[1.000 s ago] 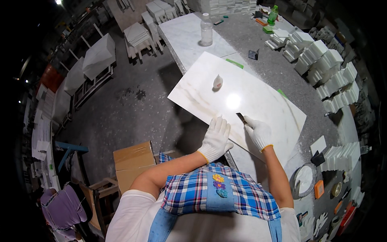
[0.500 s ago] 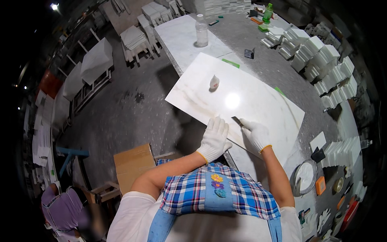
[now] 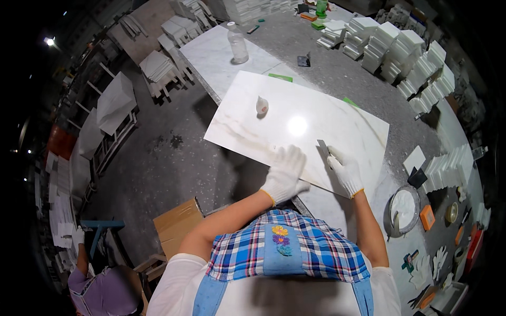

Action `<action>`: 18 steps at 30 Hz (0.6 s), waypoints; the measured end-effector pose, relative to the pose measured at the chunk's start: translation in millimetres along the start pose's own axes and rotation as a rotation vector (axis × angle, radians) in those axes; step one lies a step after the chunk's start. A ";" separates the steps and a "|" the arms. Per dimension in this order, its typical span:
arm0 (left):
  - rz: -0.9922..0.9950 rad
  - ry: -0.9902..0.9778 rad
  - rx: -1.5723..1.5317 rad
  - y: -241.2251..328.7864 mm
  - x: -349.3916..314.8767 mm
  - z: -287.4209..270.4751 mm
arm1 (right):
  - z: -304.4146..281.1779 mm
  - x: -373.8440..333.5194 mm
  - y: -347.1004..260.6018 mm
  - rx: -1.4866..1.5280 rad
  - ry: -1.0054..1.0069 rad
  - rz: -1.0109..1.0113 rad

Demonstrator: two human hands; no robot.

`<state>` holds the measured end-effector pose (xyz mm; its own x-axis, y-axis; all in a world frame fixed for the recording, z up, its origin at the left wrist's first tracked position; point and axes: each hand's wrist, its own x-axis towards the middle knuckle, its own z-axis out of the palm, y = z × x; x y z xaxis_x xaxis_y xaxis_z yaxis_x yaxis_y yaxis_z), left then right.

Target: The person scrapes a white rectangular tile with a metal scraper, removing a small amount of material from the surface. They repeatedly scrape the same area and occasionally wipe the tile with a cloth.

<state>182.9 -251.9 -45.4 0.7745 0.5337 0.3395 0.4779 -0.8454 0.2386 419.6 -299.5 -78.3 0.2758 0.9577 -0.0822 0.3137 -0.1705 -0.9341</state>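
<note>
Shifted right over the veined white slab point(image 3: 342, 120), the thin blade point(image 3: 322, 148) I see gripped by the right hand point(image 3: 345, 171) clears the open left hand point(image 3: 284, 176).

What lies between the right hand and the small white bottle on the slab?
In the head view, the flat blade in the right hand, then bare slab with a bright reflection.

The white slab point(image 3: 301, 139) bears faint brownish veins.
</note>
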 end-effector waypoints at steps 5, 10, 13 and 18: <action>0.372 -0.562 -0.678 20.3 -9.2 6.3 | -0.3 -10.9 -1.6 -0.081 -0.039 -0.028; -0.062 -0.513 -0.826 21.7 -20.1 -8.5 | 13.8 -11.6 2.3 -0.325 -0.133 -0.159; -0.129 -0.542 -0.829 22.7 -23.8 -11.9 | 21.9 -2.4 -4.9 -0.551 -0.132 -0.267; -0.192 -0.537 -0.802 22.6 -26.6 -15.6 | 29.5 5.7 -13.2 -0.734 -0.168 -0.275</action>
<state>166.6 -284.9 -34.8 0.8936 0.4109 -0.1807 0.3459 -0.3736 0.8607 390.3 -284.9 -76.7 -0.0203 0.9997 0.0121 0.8841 0.0236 -0.4666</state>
